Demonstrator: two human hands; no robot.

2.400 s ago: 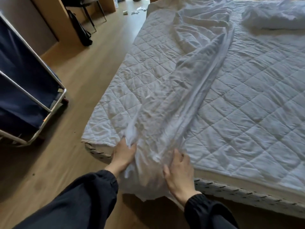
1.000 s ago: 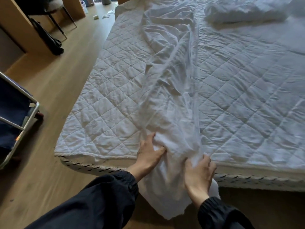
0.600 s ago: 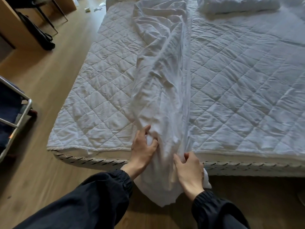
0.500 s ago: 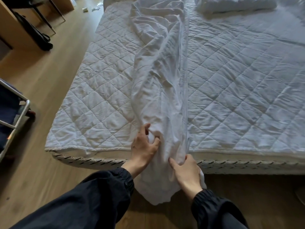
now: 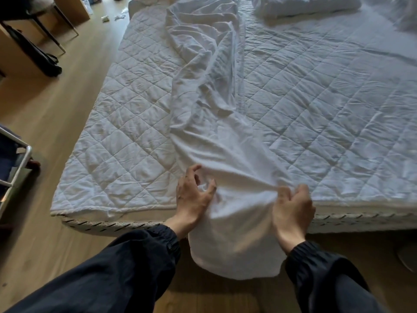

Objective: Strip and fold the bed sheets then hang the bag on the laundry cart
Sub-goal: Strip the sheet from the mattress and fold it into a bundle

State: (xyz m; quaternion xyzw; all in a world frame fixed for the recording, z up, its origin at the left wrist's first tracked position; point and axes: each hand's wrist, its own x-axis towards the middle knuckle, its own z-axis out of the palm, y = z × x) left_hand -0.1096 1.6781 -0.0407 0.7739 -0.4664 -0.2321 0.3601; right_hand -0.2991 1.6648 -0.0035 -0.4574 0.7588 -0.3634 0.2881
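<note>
A white bed sheet (image 5: 207,91) lies gathered into a long crumpled strip down the quilted mattress pad (image 5: 327,105). Its near end hangs over the foot edge of the bed toward the floor. My left hand (image 5: 194,197) grips the sheet's left side at the bed edge, fingers curled into the fabric. My right hand (image 5: 292,204) pinches the sheet's right side a little further right, pulling the cloth taut between both hands. The laundry cart (image 5: 15,163), a metal frame with dark blue fabric, shows only partly at the left edge.
Bunched white bedding (image 5: 306,5) lies at the head of the bed. A wooden desk (image 5: 13,55), a dark bag (image 5: 42,59) leaning on it and a chair (image 5: 47,26) stand at the far left. Small litter (image 5: 112,18) dots the wooden floor (image 5: 52,105).
My hands have moved apart along the bed's foot edge, the right one further right, spreading the sheet's near end wider. The view has shifted slightly left toward the bed.
</note>
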